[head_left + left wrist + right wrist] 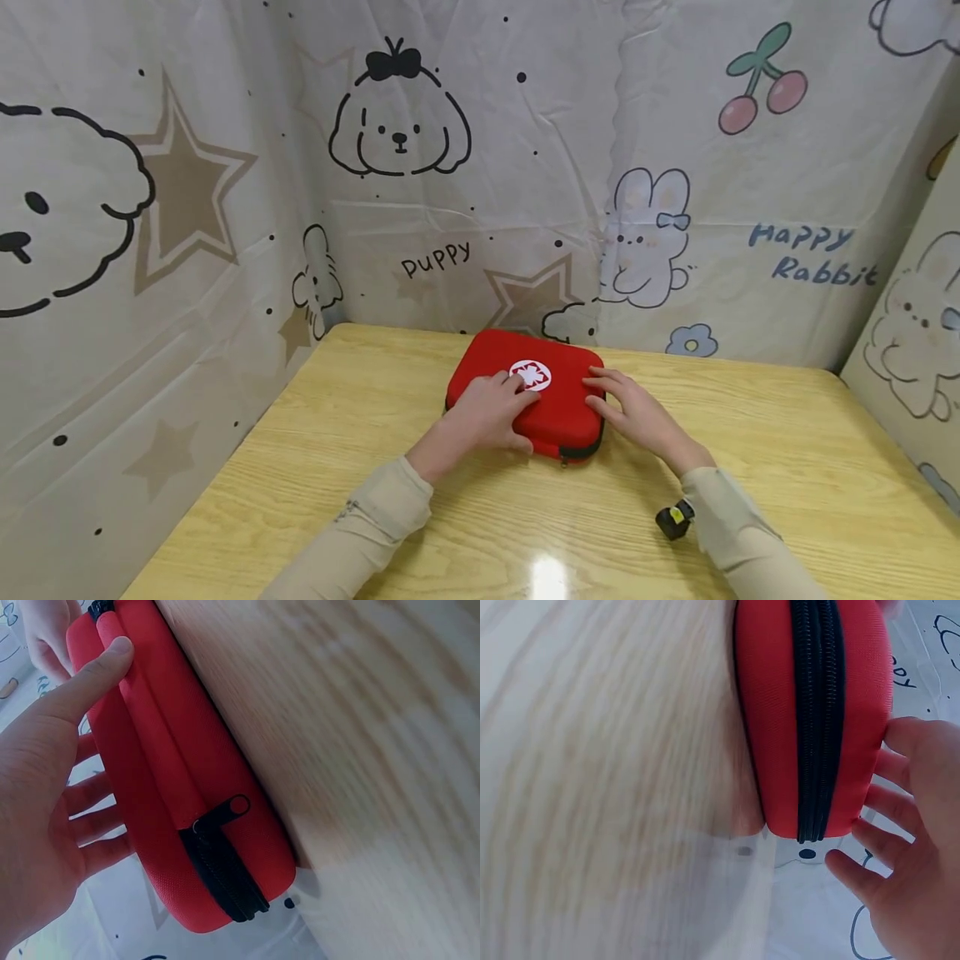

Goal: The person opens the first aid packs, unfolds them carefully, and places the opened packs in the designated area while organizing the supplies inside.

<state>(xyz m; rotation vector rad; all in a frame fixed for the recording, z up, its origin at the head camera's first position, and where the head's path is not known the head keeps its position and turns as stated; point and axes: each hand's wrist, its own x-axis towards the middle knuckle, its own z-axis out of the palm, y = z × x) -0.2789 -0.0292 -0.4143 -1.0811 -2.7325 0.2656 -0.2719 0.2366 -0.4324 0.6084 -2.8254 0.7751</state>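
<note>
A red zippered first-aid case [570, 417] with a white round emblem on its lid lies flat on the table, turned slightly. My left hand [487, 412] rests over the lid's front left part, fingers by the emblem and thumb against the front side. In the left wrist view a black zipper pull [229, 811] hangs at a front corner, and the thumb touches the red side. At the right edge, my right hand [633, 412] touches the lid with spread fingers. The closed black zipper [815, 712] runs along that side in the right wrist view.
The light wooden table [300, 467] reaches back to a patterned cloth [525, 167] that hangs behind it and at both sides. A small black device [673, 521] with a yellow mark is beside the right cuff.
</note>
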